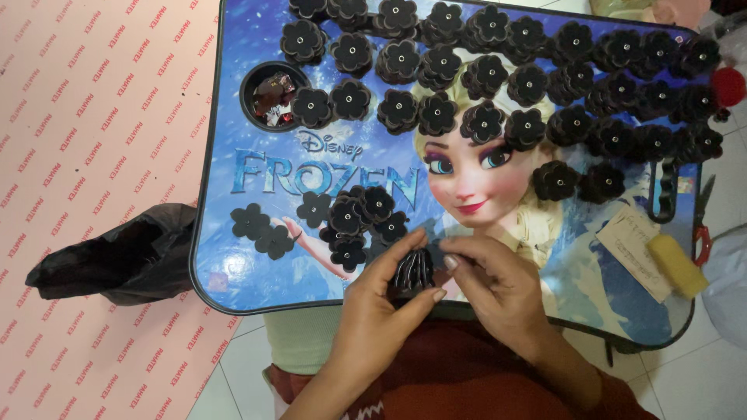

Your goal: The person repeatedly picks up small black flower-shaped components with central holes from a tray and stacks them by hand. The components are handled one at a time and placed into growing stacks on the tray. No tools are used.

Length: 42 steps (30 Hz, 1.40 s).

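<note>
While both hands meet at the near edge of the lap tray (233,288), a small stack of black flower cut-outs (412,271) sits pinched between them – edges showing as ribs, so the stack's on its side w/ the ribs running roughly away from the person and the stacking axis lying left-right across the tray edge. Left hand (381,311) wraps it from below and the left, fingers curled in, thumb tip on the stack's lower right. Right hand (498,284) comes in from the right, fingers narrowed to a pinch, tips touching the stack's top right side.

Just beyond the stack, a loose heap of the same black flowers (359,220) – some w/ a pale bead at the centre, some plain – lies on the tray, touching and overlapping. Two plain ones (261,232) sit a bit to the left, apart from the heap.

Round cup recess (250,82) at the tray's far left corner holds shiny dark-red and clear bits; can't tell exactly what they are. Beside it and across the far half of the tray, rows of finished flowers (482,78), each w/ a centre bead, lie flat and packed close.

At the right: yellow block (677,264), paper tag (632,243), scissors (703,225) half over the rim. Black bag (117,257) slumps on the pink mat (78,155) to the left.
</note>
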Available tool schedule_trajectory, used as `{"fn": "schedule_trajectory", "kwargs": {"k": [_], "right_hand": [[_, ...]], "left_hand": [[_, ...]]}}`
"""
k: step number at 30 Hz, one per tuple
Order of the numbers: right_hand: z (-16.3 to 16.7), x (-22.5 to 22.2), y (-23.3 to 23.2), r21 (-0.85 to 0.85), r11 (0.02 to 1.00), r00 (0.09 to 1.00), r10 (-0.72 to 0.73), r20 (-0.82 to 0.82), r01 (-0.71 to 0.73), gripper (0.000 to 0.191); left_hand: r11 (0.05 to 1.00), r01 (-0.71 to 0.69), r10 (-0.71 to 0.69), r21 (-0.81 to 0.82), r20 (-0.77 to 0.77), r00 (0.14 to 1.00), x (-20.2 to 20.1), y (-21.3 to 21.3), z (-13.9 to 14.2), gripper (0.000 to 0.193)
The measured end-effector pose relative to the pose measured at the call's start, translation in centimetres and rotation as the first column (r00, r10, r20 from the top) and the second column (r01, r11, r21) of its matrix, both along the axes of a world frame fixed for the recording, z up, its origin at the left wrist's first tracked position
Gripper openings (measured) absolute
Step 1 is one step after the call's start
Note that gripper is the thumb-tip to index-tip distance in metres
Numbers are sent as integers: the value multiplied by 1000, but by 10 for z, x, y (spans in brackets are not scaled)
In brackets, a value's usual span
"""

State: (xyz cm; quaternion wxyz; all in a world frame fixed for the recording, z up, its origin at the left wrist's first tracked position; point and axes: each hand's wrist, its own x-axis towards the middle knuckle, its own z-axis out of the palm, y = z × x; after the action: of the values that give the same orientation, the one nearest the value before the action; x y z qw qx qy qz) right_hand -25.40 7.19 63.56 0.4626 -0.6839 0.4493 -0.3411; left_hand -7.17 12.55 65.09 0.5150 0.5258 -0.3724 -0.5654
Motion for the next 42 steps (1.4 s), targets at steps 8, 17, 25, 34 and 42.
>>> {"fn": "schedule_trajectory", "kwargs": {"k": [8,17,25,34,42], "right_hand": [[9,7,-1,-89,989,993,121,-14,-122,39],[11,13,-2,-47,998,993,25,-117,-31,39],[16,12,0,-149,986,984,48,-170,-74,39],[34,2,2,-402,892,968,126,-215,-206,57],[43,-1,-2,-579,782,948,50,-313,-232,69]], "left_hand": [[996,12,21,-88,362,932,1,-1,0,102],[995,21,19,-93,410,912,-2,-1,-2,112],[998,20,0,-55,351,936,-1,-1,-2,110],[998,62,-64,-21,-528,847,1,-1,-19,74],[989,147,-60,34,-805,590,-7,0,-25,61]]}}
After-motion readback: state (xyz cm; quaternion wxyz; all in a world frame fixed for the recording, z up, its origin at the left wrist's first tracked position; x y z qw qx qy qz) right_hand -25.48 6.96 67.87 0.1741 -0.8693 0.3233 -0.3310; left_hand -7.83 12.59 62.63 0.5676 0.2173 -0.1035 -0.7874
